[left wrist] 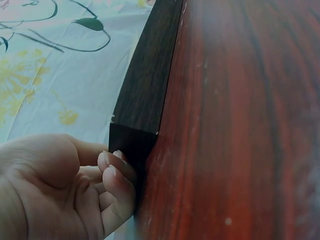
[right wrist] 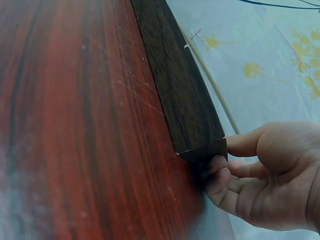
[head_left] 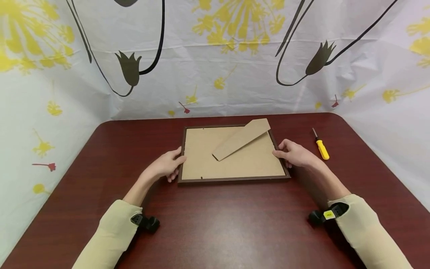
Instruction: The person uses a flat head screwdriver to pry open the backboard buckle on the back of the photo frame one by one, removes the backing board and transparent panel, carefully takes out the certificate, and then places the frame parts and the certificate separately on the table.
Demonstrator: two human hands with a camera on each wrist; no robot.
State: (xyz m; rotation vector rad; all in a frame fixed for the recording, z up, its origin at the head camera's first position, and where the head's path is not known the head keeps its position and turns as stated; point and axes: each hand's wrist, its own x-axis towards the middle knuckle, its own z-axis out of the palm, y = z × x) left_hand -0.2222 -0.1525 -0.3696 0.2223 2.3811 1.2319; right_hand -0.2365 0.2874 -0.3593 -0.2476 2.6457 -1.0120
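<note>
A picture frame [head_left: 235,179] with a dark wood-grain rim lies back side up on the table, its tan backing board [head_left: 201,149] facing me. On that board a cardboard easel stand [head_left: 242,138] slants from the middle toward the far right. My left hand [head_left: 169,163] grips the frame's left side, thumb on top and fingers curled below the edge. Opposite it, my right hand [head_left: 293,153] holds the right side the same way. Both wrist views show the fingertips tucked under the frame's near corners, by the left hand [left wrist: 75,180] and the right hand [right wrist: 272,175].
A screwdriver [head_left: 321,147] with a yellow handle lies to the right of my right hand. The reddish-brown table [head_left: 231,224] runs back to a white curtain [head_left: 188,48] printed with flowers, which also hangs along both sides.
</note>
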